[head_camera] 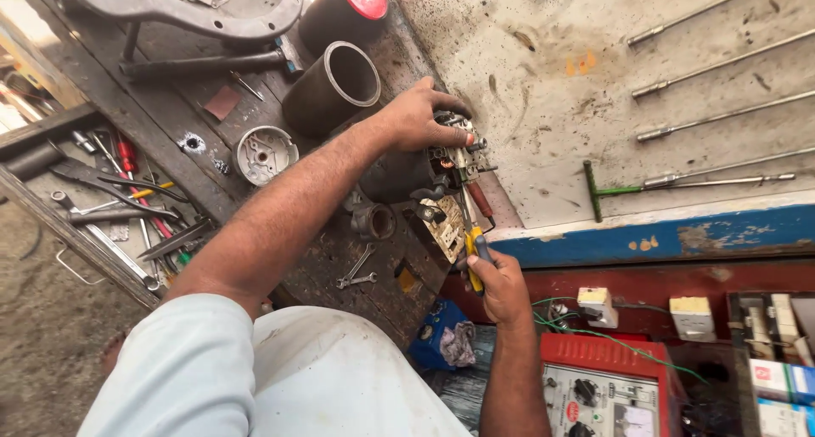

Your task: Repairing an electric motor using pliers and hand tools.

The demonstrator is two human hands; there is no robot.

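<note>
My left hand [420, 114] reaches across the workbench and grips a small metal electrical part with copper windings [454, 152] close to the wall. My right hand [499, 282] holds a yellow-handled plier-like tool [472, 248] whose tip points up toward that part. A red-handled screwdriver [480, 197] lies just below the part. A dark cylindrical motor body [392, 175] sits under my left wrist.
A grey metal cylinder [333, 87], a red-lidded can [348, 8] and a round metal cover [265, 154] stand on the dark bench [170, 89]. An open drawer [110, 199] holds several hand tools. A red meter box [607, 390] sits at the lower right. Long rods [722, 63] hang on the wall.
</note>
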